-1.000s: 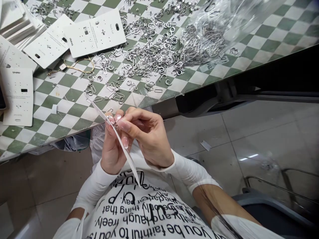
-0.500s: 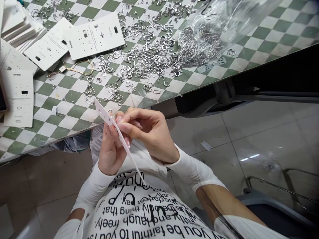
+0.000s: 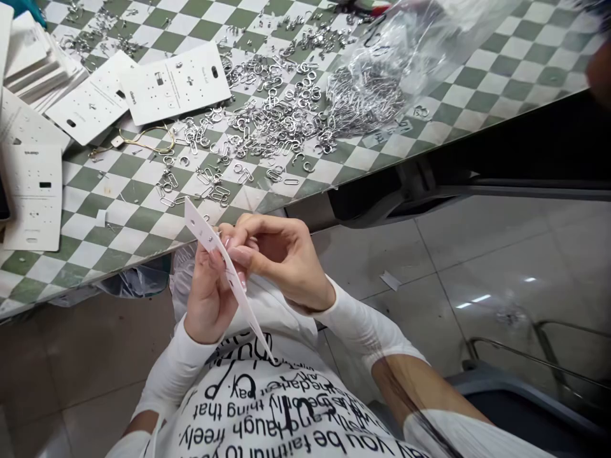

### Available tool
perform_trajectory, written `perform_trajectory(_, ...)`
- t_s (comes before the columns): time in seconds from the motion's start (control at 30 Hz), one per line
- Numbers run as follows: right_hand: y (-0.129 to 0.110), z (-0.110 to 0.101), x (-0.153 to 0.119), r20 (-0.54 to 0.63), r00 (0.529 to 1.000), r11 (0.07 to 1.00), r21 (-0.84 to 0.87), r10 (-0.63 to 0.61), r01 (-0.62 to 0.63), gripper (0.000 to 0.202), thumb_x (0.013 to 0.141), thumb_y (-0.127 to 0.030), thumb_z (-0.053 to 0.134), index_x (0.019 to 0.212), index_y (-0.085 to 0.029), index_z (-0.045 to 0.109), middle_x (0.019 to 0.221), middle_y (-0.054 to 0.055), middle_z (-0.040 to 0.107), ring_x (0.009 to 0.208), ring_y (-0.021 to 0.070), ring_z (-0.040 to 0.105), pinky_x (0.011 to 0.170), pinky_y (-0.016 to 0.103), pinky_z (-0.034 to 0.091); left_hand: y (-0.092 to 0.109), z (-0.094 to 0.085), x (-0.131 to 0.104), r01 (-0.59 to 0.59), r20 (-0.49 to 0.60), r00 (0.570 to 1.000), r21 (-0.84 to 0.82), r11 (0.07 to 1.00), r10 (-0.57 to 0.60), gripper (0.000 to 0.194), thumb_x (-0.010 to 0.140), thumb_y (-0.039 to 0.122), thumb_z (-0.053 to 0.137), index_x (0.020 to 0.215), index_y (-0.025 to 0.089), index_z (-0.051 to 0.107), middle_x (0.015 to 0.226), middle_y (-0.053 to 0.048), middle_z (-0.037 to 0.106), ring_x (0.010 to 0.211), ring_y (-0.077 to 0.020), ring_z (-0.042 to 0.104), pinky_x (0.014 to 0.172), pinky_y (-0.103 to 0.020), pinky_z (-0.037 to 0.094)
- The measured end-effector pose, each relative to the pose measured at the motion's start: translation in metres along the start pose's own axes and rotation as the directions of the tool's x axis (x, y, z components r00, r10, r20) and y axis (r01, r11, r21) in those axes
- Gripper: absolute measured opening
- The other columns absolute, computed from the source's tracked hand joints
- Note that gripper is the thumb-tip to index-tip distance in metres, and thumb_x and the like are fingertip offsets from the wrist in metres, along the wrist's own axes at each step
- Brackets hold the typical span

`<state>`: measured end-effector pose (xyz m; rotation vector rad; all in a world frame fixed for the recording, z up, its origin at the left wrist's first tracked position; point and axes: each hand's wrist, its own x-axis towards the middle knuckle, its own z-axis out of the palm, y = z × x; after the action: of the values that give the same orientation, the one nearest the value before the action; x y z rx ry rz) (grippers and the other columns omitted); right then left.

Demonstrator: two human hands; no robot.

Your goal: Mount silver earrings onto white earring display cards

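My left hand (image 3: 209, 302) grips a white earring card (image 3: 199, 228) by its edge, just off the table's front edge. The card is tilted and seen nearly edge-on, with small holes and a tiny metal stud showing on its left face. On the card's other side, my right hand (image 3: 291, 261) has thumb and forefinger pinched together close against it. Whatever those fingertips hold is hidden. Just beyond the hands, silver hoops and oblong links (image 3: 214, 194) lie loose on the table.
The checkered table (image 3: 138, 226) bears a pile of silver earring parts (image 3: 272, 121), a plastic bag of metal pins (image 3: 367, 95), printed cards (image 3: 176, 83), a card stack (image 3: 35, 60) and a gold-coloured loop (image 3: 147, 143). Red-handled pliers (image 3: 377, 11) lie at the back. A chair (image 3: 506, 407) stands at right.
My head view has shifted slightly, so the table things sit a little further left and more of the back shows. Both hands keep nearly the same pose at the card.
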<state>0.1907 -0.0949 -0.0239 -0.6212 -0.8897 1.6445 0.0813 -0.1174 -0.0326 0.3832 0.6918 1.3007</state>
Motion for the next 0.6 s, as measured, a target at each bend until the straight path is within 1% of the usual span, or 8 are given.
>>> perform_trajectory(0.1, -0.003, 0.000, -0.002, 0.002, 1.000, 0.998, -0.065, -0.020, 0.020, 0.011, 0.078, -0.011, 0.082, 0.085, -0.016, 0.076, 0.076, -0.001, 0.068, 0.063, 0.0060, 0.058, 0.062, 0.021, 0.046, 0.000, -0.001, -0.003, -0.005, 0.009, 1.000, 0.001, 1.000, 0.005, 0.034, 0.077, 0.044, 0.087, 0.083, 0.023, 0.061, 0.083, 0.002, 0.054, 0.068, -0.0075, 0.057, 0.069, -0.015, 0.056)
perform_trajectory(0.2, -0.006, 0.002, -0.005, 0.018, 0.999, 0.992, -0.121, -0.040, 0.042, 0.009, 0.080, -0.011, 0.080, 0.085, -0.016, 0.075, 0.077, 0.000, 0.067, 0.064, 0.0067, 0.054, 0.062, 0.023, 0.044, 0.001, -0.002, -0.007, -0.049, 0.029, 0.998, 0.016, 0.999, 0.048, 0.034, 0.080, 0.043, 0.085, 0.083, 0.023, 0.058, 0.081, 0.003, 0.056, 0.062, -0.0063, 0.058, 0.067, -0.016, 0.056)
perform_trajectory(0.27, -0.007, 0.005, -0.008, 0.052, 0.997, 0.987, -0.151, -0.048, 0.055, 0.009, 0.081, -0.010, 0.079, 0.086, -0.017, 0.074, 0.076, 0.000, 0.066, 0.063, 0.0070, 0.053, 0.060, 0.024, 0.043, 0.004, -0.003, -0.011, -0.070, 0.044, 0.997, 0.026, 0.997, 0.069, 0.031, 0.082, 0.037, 0.084, 0.081, 0.023, 0.056, 0.075, 0.006, 0.054, 0.046, -0.0030, 0.050, 0.060, -0.018, 0.055)
perform_trajectory(0.33, -0.009, 0.008, -0.010, 0.088, 0.994, 0.981, -0.176, -0.068, 0.082, 0.011, 0.081, -0.009, 0.078, 0.086, -0.017, 0.073, 0.076, -0.001, 0.066, 0.063, 0.0070, 0.051, 0.059, 0.023, 0.042, 0.008, -0.002, -0.015, -0.065, 0.058, 0.996, 0.026, 0.998, 0.064, 0.030, 0.082, 0.031, 0.084, 0.080, 0.023, 0.055, 0.068, 0.009, 0.049, 0.033, -0.0002, 0.035, 0.052, -0.020, 0.052)
perform_trajectory(0.4, -0.009, 0.009, -0.009, 0.139, 0.987, 0.978, -0.179, -0.085, 0.109, 0.012, 0.081, -0.008, 0.077, 0.087, -0.018, 0.072, 0.077, -0.001, 0.066, 0.064, 0.0073, 0.052, 0.059, 0.023, 0.043, 0.016, 0.000, -0.019, -0.083, 0.055, 0.995, 0.066, 0.994, 0.079, 0.030, 0.081, 0.033, 0.084, 0.080, 0.024, 0.056, 0.065, 0.010, 0.047, 0.030, -0.0003, 0.028, 0.046, -0.022, 0.049)
perform_trajectory(0.47, -0.011, 0.006, -0.003, 0.222, 0.968, 0.968, -0.191, -0.120, 0.164, 0.016, 0.082, -0.008, 0.077, 0.093, -0.018, 0.072, 0.083, 0.000, 0.067, 0.068, 0.0082, 0.056, 0.061, 0.024, 0.047, 0.025, 0.001, -0.021, -0.145, 0.033, 0.989, 0.146, 0.979, 0.141, 0.033, 0.077, 0.037, 0.086, 0.078, 0.024, 0.056, 0.069, 0.008, 0.050, 0.033, -0.0019, 0.032, 0.042, -0.023, 0.046)
perform_trajectory(0.53, -0.015, -0.004, 0.011, 0.286, 0.939, 0.921, -0.279, -0.189, 0.270, 0.025, 0.084, -0.007, 0.076, 0.104, -0.020, 0.072, 0.091, 0.000, 0.071, 0.073, 0.0092, 0.060, 0.065, 0.025, 0.050, 0.035, 0.001, -0.021, -0.209, 0.001, 0.977, 0.240, 0.948, 0.215, 0.031, 0.074, 0.034, 0.087, 0.077, 0.022, 0.059, 0.077, 0.005, 0.055, 0.038, -0.0036, 0.041, 0.039, -0.024, 0.042)
perform_trajectory(0.6, -0.021, -0.017, 0.031, 0.250, 0.927, 0.787, -0.494, -0.279, 0.370, 0.028, 0.087, -0.005, 0.072, 0.110, -0.023, 0.071, 0.097, 0.000, 0.072, 0.077, 0.0091, 0.061, 0.067, 0.025, 0.050, 0.042, -0.002, -0.019, -0.244, -0.055, 0.960, 0.309, 0.919, 0.274, 0.027, 0.072, 0.029, 0.087, 0.078, 0.021, 0.062, 0.082, 0.002, 0.058, 0.043, -0.0061, 0.048, 0.038, -0.024, 0.038)
